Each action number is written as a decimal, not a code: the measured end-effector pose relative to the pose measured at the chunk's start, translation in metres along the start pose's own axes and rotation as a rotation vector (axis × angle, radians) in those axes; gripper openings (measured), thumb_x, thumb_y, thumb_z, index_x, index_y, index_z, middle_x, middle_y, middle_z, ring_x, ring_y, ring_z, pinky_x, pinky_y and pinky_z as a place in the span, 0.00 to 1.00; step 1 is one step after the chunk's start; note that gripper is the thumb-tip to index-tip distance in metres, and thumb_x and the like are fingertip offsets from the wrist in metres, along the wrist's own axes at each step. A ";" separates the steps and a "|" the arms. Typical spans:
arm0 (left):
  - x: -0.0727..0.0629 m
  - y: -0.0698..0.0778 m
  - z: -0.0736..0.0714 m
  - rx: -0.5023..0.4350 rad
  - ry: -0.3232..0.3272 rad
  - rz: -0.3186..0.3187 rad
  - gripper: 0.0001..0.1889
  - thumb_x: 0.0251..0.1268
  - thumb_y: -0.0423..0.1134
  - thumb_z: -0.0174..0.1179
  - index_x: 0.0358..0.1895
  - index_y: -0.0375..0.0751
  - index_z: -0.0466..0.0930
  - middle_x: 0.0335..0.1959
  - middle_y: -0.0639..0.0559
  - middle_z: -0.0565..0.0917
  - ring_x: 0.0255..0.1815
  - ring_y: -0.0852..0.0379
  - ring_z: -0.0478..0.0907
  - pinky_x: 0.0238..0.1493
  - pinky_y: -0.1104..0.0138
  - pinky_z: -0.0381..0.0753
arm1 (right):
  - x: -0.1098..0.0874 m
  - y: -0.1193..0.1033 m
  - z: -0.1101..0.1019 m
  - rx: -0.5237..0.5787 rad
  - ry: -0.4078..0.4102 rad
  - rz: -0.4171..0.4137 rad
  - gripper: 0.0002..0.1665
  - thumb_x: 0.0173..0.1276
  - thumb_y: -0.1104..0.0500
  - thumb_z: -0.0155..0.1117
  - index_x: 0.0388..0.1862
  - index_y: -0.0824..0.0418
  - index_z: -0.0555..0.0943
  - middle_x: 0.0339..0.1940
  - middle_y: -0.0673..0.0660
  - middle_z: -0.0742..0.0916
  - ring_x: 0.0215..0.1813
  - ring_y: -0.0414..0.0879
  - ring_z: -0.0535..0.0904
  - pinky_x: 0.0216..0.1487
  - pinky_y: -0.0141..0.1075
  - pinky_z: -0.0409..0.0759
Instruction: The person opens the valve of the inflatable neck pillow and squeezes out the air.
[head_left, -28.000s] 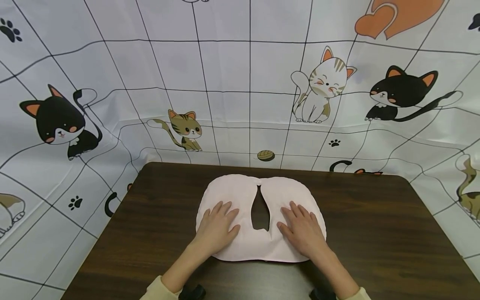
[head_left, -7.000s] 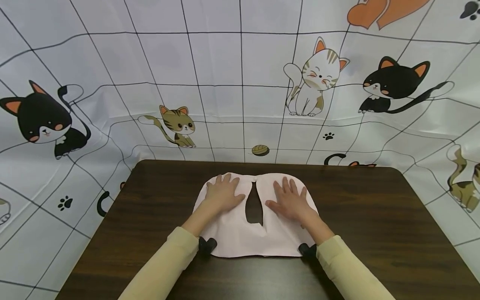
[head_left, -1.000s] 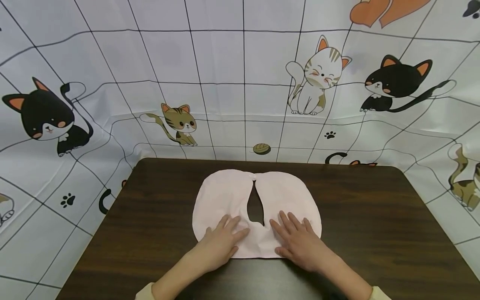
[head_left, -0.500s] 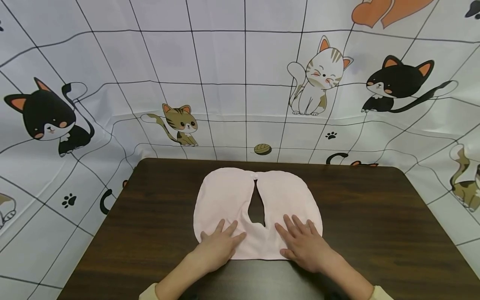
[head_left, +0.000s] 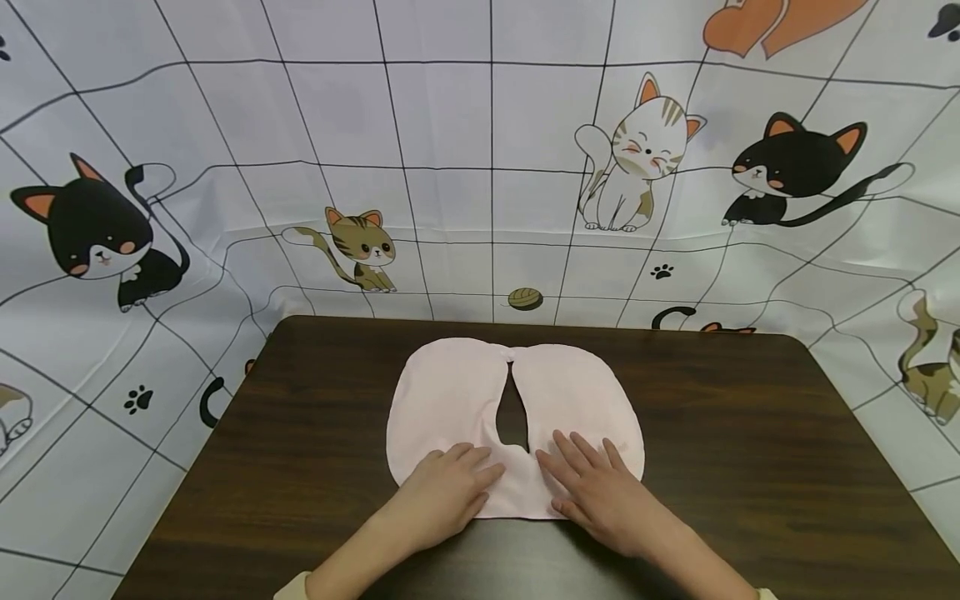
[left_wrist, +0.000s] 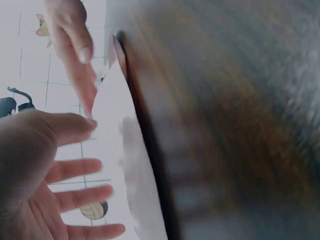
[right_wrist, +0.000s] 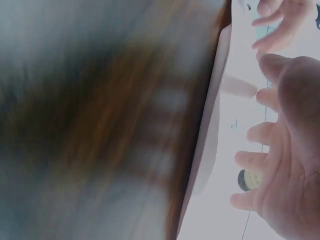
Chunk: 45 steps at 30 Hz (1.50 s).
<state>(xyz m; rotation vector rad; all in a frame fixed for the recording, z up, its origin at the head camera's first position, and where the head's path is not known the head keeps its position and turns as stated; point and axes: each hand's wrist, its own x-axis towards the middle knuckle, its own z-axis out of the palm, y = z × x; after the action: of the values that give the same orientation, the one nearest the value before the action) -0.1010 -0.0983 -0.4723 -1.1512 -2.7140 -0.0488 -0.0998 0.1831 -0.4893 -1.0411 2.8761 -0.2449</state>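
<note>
A pale pink cloth bib lies spread flat on the brown table, its two rounded lobes meeting at the far edge above a teardrop-shaped neck opening. My left hand is at the bib's lower left, fingers extended over the cloth below the opening. On the lower right, my right hand lies with fingers spread and pointing toward the opening. The left wrist view shows the left fingers reaching to the bib's surface. Likewise, the right fingers stretch toward the cloth in the right wrist view. Neither hand grips anything.
The dark wood-grain table extends to both sides of the bib and in front of it. Behind it hangs a white grid-lined curtain printed with cartoon cats, paw prints and a heart.
Earlier the hands lay mid-bib, then near its far edge; now both are at its near part. Over the last half second, both have moved slightly inward. The bib stays nearly in place.
</note>
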 end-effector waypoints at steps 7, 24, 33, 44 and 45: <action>0.004 0.009 0.009 -0.009 -0.084 0.029 0.21 0.70 0.47 0.64 0.66 0.56 0.81 0.63 0.53 0.79 0.65 0.50 0.75 0.51 0.53 0.81 | -0.002 -0.016 0.002 -0.028 0.010 -0.102 0.34 0.81 0.41 0.50 0.81 0.50 0.65 0.82 0.59 0.65 0.80 0.61 0.60 0.69 0.69 0.61; 0.004 0.015 0.029 0.072 -0.137 -0.072 0.21 0.71 0.49 0.63 0.65 0.64 0.81 0.67 0.52 0.78 0.68 0.45 0.74 0.46 0.41 0.80 | -0.006 -0.025 0.014 -0.028 -0.081 -0.051 0.47 0.77 0.29 0.44 0.83 0.56 0.60 0.83 0.57 0.62 0.81 0.60 0.57 0.70 0.66 0.61; 0.008 -0.014 0.018 -0.155 -0.094 -0.092 0.10 0.68 0.45 0.65 0.50 0.51 0.86 0.47 0.55 0.85 0.47 0.52 0.84 0.36 0.56 0.83 | 0.008 0.003 -0.022 0.282 -0.147 -0.040 0.36 0.79 0.33 0.50 0.75 0.52 0.74 0.76 0.52 0.75 0.76 0.53 0.69 0.70 0.55 0.68; 0.015 -0.079 -0.002 -0.212 0.120 -0.601 0.15 0.68 0.39 0.64 0.53 0.37 0.86 0.48 0.39 0.86 0.40 0.38 0.86 0.27 0.47 0.83 | 0.019 0.086 -0.031 0.345 0.308 0.357 0.35 0.77 0.53 0.62 0.77 0.65 0.66 0.76 0.65 0.71 0.58 0.59 0.83 0.52 0.61 0.79; 0.016 -0.082 -0.004 -0.214 0.099 -0.624 0.17 0.68 0.40 0.64 0.56 0.36 0.85 0.49 0.37 0.85 0.41 0.36 0.85 0.27 0.46 0.83 | 0.022 0.096 -0.031 0.360 0.310 0.434 0.37 0.78 0.52 0.61 0.77 0.67 0.64 0.76 0.69 0.68 0.59 0.63 0.81 0.53 0.63 0.78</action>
<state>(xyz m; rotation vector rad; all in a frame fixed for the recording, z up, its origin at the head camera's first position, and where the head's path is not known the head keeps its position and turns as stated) -0.1697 -0.1449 -0.4618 -0.2857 -2.9092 -0.4757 -0.1808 0.2455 -0.4756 -0.3311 3.0526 -0.9145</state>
